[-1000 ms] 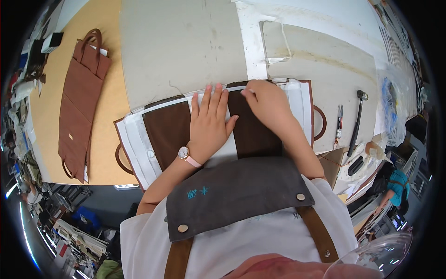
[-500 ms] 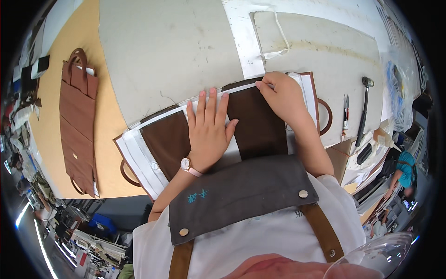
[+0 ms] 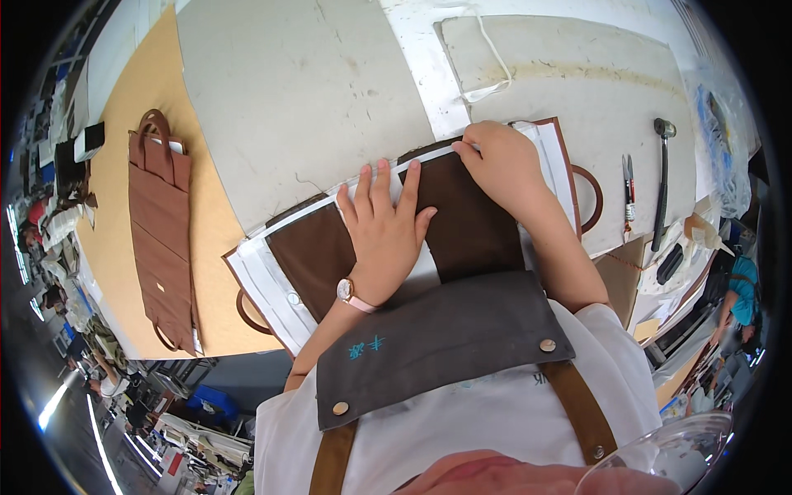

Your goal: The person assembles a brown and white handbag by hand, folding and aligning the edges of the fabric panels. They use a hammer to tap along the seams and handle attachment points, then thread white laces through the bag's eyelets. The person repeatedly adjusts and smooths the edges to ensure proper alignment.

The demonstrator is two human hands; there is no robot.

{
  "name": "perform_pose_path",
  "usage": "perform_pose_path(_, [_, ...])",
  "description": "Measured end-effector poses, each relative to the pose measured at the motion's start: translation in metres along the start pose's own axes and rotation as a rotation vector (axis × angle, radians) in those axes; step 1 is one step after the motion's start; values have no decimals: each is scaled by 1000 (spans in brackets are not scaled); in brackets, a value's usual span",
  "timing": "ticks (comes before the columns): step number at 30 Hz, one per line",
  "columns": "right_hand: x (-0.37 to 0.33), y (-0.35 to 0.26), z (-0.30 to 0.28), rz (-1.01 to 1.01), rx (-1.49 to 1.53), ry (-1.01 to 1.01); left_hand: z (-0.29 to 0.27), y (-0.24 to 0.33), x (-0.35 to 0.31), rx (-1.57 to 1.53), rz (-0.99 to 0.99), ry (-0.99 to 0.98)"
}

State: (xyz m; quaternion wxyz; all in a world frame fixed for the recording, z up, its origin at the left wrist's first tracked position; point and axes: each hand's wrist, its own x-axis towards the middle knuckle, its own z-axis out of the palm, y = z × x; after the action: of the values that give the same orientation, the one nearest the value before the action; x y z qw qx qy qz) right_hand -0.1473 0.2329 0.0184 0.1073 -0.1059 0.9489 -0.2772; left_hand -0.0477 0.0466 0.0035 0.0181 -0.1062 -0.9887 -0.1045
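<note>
A flat, unfinished bag piece with a white lining (image 3: 551, 157) and brown edges lies before me, a curved brown handle (image 3: 590, 198) jutting from each side. Two dark brown fabric panels (image 3: 469, 219) lie on it, with a narrow white strip (image 3: 437, 153) along their far edge. My left hand (image 3: 385, 231) rests flat on the piece with fingers spread, fingertips at the strip. At that same edge, farther right, my right hand (image 3: 505, 169) pinches the strip between thumb and curled fingers. My grey apron (image 3: 445, 338) covers the near part of the piece.
To the left, a reddish-brown handled bag (image 3: 161, 235) lies on tan board. On the right are a pointed tool (image 3: 629, 198) with a red and black handle, a hammer (image 3: 662, 181) and clear plastic wrapping (image 3: 719, 157). A white cord (image 3: 497, 58) lies at the back. Someone in teal (image 3: 742, 289) is far right.
The whole scene sits slightly farther right in view. Both hands keep their places on the piece, the right still pinching the strip.
</note>
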Motion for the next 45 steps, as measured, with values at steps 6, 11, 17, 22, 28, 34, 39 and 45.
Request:
perform_pose_path(6, [4,7,-14,31,160,-110,5,-4,-3,-105,-21,46])
perform_pose_path(11, [5,6,-15,34,150,-126,4,-3,-2,-93,-2,61])
perform_pose_path(17, [9,8,-28,95,376,-284,4,-4,-3,-113,-18,56])
perform_pose_path(22, [7,1,-21,97,205,-194,5,-4,-3,-110,-15,63])
perform_pose_path(28, [8,4,-18,44,150,-149,3,-2,-1,-85,-4,64])
perform_pose_path(34, [5,3,-9,11,72,-64,3,-2,-1,-63,-7,59])
perform_pose_path(39, [4,1,-8,-3,37,-81,1,1,1,-23,-12,59])
perform_pose_path(45, [5,-1,-9,-26,-4,-71,-12,4,17,44,-20,1])
